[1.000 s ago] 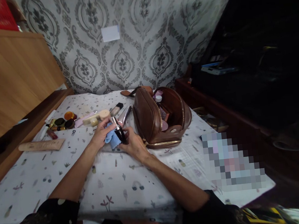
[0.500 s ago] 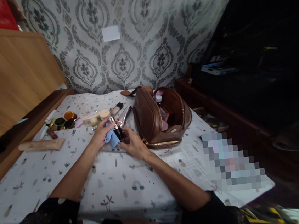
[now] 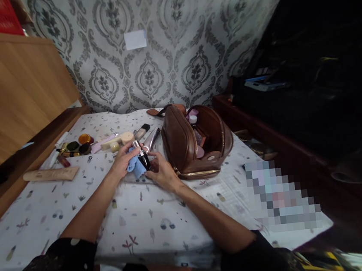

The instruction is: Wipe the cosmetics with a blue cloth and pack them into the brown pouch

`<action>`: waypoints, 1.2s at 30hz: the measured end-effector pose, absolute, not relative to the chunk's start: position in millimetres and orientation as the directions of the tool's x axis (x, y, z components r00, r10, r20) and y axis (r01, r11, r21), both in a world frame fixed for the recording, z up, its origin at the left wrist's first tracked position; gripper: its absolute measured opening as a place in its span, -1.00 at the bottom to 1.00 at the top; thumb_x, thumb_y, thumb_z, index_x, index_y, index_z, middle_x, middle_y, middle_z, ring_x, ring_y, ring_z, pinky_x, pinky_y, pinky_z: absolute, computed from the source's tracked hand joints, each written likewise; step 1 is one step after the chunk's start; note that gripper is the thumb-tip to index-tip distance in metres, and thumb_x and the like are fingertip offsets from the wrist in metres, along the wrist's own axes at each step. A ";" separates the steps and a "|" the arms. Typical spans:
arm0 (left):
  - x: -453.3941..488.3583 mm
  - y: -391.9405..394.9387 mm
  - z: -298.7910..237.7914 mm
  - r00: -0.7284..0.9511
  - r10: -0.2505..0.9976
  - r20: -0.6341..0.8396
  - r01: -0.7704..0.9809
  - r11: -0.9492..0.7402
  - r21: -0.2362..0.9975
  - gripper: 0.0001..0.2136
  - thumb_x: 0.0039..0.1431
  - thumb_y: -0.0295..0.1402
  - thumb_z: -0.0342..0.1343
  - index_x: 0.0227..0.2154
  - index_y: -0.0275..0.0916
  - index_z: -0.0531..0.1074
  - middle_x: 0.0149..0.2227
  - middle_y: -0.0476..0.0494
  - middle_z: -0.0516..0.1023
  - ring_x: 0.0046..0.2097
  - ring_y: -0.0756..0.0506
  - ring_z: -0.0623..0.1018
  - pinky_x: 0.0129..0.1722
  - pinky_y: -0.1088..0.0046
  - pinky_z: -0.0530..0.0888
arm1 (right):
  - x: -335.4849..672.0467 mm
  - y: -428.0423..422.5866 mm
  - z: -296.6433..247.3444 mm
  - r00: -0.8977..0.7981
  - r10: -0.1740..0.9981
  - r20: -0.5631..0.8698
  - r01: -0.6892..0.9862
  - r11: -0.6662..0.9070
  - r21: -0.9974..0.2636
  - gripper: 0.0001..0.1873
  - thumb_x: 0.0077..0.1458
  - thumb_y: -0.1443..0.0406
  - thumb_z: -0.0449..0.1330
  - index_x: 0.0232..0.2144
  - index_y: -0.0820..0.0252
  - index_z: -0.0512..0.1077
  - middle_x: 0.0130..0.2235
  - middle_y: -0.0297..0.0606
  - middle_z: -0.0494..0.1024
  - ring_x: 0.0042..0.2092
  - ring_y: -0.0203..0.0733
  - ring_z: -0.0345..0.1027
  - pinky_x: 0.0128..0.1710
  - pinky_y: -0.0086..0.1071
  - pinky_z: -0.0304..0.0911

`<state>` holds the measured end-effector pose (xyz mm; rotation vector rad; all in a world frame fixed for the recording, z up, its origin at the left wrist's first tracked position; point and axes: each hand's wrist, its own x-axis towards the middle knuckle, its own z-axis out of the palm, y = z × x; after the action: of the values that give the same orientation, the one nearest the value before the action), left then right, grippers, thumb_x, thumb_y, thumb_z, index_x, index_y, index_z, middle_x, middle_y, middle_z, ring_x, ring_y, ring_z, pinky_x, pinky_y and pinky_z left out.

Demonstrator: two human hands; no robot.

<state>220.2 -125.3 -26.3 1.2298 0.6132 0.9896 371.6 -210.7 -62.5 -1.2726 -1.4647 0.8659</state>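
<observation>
A small dark bottle (image 3: 144, 160) with a silver top is held tilted between both hands above the table. My left hand (image 3: 121, 162) is closed around its upper part, with a blue cloth (image 3: 135, 166) bunched in the same grip against the bottle's side. At the lower end, my right hand (image 3: 164, 172) pinches the bottle near its base, and its fingertips touch the edge of the cloth. Just beyond the hands lies a silvery tube (image 3: 151, 139) with a black cap. The open brown leather bag (image 3: 182, 146) stands right of my right hand, with several cosmetics inside.
Several cosmetics lie at the back left, among them an orange-lidded jar (image 3: 85, 139) and a beige tube (image 3: 51, 174). The table's cloth (image 3: 139, 226) is white with small prints. A wooden cabinet (image 3: 17, 83) borders the left; a pixelated item (image 3: 277, 194) lies right.
The right fingers have shifted slightly around the bottle's base. The bottle and blue cloth stay in nearly the same place, and the whole view has moved only a little.
</observation>
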 end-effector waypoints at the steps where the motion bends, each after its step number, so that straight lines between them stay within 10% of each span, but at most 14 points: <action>1: 219.9 -124.8 -26.2 0.465 0.878 0.115 -0.286 0.027 0.958 -0.60 -0.11 -0.18 0.43 -0.24 -0.25 0.51 -0.37 -0.09 0.67 -0.36 -0.07 0.66 -0.34 0.49 0.58 | 372.0 -209.3 -64.8 0.006 0.976 0.218 0.251 0.210 -0.945 -0.32 -0.04 0.32 0.29 0.14 0.16 0.22 -0.32 -0.41 0.48 -0.36 -0.28 0.34 -0.29 -0.37 0.24; 36: 218.8 -128.4 -21.6 0.489 0.864 0.123 -0.283 0.024 0.959 -0.60 -0.11 -0.18 0.43 -0.23 -0.27 0.54 -0.35 -0.12 0.68 -0.31 -0.11 0.67 -0.32 0.47 0.59 | 369.7 -212.6 -56.5 0.115 0.975 0.190 0.341 0.141 -0.929 -0.28 -0.15 0.32 0.35 0.09 0.16 0.23 -0.37 -0.47 0.42 -0.37 -0.26 0.31 -0.32 -0.37 0.22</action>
<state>218.8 -128.4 -21.6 1.2419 0.5968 0.9735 369.7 -212.6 -56.5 -1.3832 -1.4102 0.7961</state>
